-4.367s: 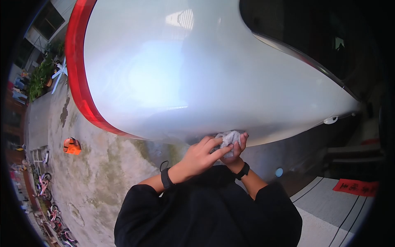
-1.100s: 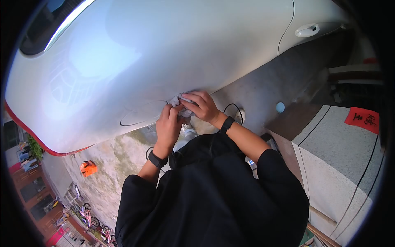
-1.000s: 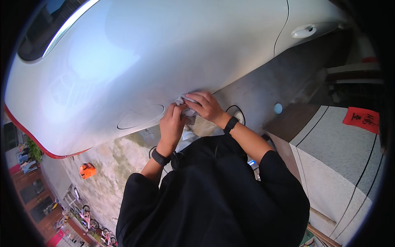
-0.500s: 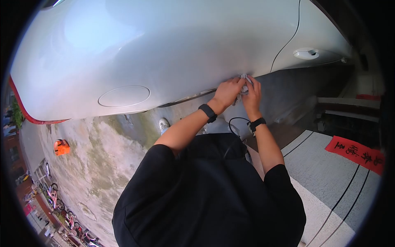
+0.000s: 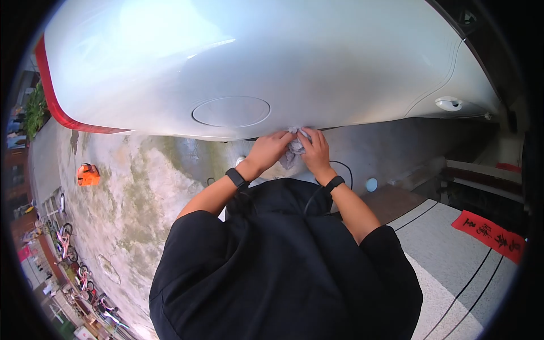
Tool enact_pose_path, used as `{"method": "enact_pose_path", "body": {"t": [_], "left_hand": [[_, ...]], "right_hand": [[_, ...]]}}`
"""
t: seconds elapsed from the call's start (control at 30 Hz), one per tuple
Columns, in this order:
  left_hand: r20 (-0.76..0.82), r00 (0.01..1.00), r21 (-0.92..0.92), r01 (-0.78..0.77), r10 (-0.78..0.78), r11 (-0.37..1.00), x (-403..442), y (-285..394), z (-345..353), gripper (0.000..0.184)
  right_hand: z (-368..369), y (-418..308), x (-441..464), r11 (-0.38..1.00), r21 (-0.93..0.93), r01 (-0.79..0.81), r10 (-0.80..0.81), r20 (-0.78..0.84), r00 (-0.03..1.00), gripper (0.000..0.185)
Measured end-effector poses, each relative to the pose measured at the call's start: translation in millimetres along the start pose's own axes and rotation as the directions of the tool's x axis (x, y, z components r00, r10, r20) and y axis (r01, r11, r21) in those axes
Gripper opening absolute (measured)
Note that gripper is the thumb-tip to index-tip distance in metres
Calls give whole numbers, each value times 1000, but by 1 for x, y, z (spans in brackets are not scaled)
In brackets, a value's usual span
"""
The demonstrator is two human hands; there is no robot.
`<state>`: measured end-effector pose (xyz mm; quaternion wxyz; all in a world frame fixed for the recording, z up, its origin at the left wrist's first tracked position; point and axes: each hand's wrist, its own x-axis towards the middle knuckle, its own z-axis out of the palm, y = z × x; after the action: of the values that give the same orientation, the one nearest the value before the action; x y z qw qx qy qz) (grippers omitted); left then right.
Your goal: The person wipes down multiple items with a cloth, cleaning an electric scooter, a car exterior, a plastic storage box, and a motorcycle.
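Note:
A crumpled pale grey cloth (image 5: 292, 156) is bunched between both my hands, just below the lower edge of the silver-white car's side panel (image 5: 351, 73). My left hand (image 5: 270, 150) grips it from the left, with fingers curled and fingertips at its top. From the right, my right hand (image 5: 316, 152) pinches the same cloth, thumb and fingers bent over it. Part of the cloth hangs down between the wrists. The round-cornered fuel flap (image 5: 231, 111) lies up and left of my hands. Whether the cloth touches the car I cannot tell.
A door handle (image 5: 449, 104) is at the far right of the car, a red tail light (image 5: 52, 110) at its left end. An orange bag-like object (image 5: 88, 175) lies on the stained concrete (image 5: 141, 192). Bicycles (image 5: 65, 243) stand lower left; a red paper banner (image 5: 490, 235) is at right.
My hands and the cloth have shifted left along the car, closer to the fuel flap. My view has moved too, and more of the cloth shows hanging down.

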<state>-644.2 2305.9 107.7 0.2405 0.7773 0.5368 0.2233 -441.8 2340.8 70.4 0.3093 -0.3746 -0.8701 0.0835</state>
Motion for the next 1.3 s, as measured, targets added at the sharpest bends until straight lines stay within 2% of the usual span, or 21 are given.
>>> {"method": "enact_pose_path", "body": {"t": [0.1,0.2,0.23,0.33,0.43,0.47,0.63,0.73,0.83,0.97,1.07,1.17,1.27,1.3], "left_hand": [[14,999,0,38,-38,999,-37,-29,-30,45],[-67,997,-56,39,-42,998,-72,-42,-68,48],[-158,987,-13,14,-16,1000,-82,-41,-85,52],[-381,920,77,-66,91,995,-105,-48,-133,60],[-551,817,148,-108,173,983,-114,-51,-172,65],[-600,775,160,-125,197,979,-118,-54,-179,65],[-576,791,221,-93,207,971,-127,-78,-184,64],[-584,787,153,-136,201,979,-124,-91,-170,59],[-504,847,51,-169,171,984,-119,-103,-153,55],[-302,939,-6,-177,167,984,-118,-119,-124,54],[-314,932,-53,-207,180,977,-116,-122,-118,59],[-305,924,-48,-257,230,965,-115,-127,-137,59],[-457,839,25,-319,295,948,-118,-125,-166,55],[-479,822,50,-324,308,945,-121,-127,-171,55]], "right_hand": [[28,-37,14,999,36,39,-41,75,996,50],[42,-77,41,983,168,70,-84,78,993,53],[41,-92,55,974,212,82,-98,68,993,57],[36,-134,102,932,277,233,-200,-144,969,59],[38,-165,140,896,205,395,-321,-316,893,58],[41,-177,147,906,189,379,-310,-314,897,56],[65,-197,154,938,163,304,-245,-308,919,51],[70,-194,146,955,133,265,-219,-288,932,53],[73,-180,126,975,99,198,-176,-202,964,55],[86,-162,85,996,73,52,-47,-67,997,58],[86,-171,81,998,58,-37,42,-90,995,58],[69,-190,103,994,92,-58,65,-68,996,58],[63,-210,131,996,85,18,-5,-150,989,55],[66,-217,134,995,95,0,17,-175,984,56]]}}
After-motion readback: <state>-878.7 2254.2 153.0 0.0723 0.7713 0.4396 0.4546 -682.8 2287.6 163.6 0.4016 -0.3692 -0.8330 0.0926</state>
